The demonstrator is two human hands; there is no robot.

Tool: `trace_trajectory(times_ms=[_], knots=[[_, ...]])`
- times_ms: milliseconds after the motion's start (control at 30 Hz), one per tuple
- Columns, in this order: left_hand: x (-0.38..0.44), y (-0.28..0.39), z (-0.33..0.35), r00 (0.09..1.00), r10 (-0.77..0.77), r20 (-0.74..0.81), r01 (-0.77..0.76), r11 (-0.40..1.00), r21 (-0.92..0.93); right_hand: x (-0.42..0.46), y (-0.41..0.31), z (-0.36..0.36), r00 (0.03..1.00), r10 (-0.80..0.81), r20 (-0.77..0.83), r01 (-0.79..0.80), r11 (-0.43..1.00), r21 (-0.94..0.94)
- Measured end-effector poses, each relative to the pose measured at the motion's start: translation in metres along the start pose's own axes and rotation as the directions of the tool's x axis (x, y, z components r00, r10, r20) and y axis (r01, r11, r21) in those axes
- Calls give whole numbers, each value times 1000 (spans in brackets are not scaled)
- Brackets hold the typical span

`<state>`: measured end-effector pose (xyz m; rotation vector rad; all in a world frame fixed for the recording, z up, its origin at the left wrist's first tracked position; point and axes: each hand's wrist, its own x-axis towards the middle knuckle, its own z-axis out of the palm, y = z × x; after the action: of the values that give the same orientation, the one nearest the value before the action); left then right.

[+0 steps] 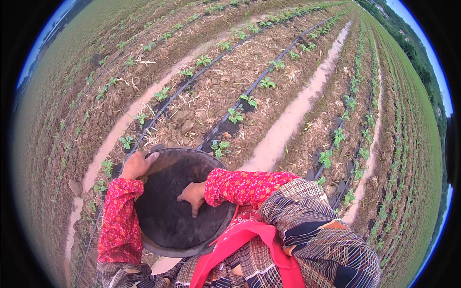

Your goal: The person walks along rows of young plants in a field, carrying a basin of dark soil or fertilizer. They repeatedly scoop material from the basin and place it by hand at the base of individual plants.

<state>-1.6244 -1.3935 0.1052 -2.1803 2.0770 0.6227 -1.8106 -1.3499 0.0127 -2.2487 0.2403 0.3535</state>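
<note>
A round black basin (pixel 165 230) is held in front of my body, tilted slightly. My left hand (pixel 138 164) grips its upper left rim, the thumb lying over the edge. Dark, fine-looking material (pixel 162 201), perhaps soil or compost, covers the basin's inside; how deep it is, I cannot tell. Over the middle of it my right hand (pixel 193 196) reaches down, thumb and a finger spread apart with nothing visible between them. The other fingers of that hand are hidden.
Young leafy seedlings (pixel 235 116) grow in rows beside black drip irrigation lines (pixel 248 91). Muddy water stands in furrows (pixel 284 124) between straw-strewn soil beds (pixel 201 111). A red cloth strap (pixel 248 234) and patterned garment (pixel 317 230) hang against the basin's near side.
</note>
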Motion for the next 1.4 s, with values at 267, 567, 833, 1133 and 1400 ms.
trace_trajectory(times_ms=[267,567,833,1133,1400], knots=[[-3,68,-50,965,218,-142,-204,973,109,-72,-24,-24,948,159,-277,-49,930,364],[1,97,-52,952,261,-158,-248,963,102,-161,-51,-41,735,264,-624,498,414,762],[40,112,-36,949,303,-87,-297,952,76,-265,-7,-1,331,800,-500,787,59,614],[109,113,0,979,206,6,-204,967,153,-295,101,95,170,982,-81,724,-68,686],[162,120,11,972,202,123,-209,977,45,-317,304,21,328,893,-307,934,-257,249]])
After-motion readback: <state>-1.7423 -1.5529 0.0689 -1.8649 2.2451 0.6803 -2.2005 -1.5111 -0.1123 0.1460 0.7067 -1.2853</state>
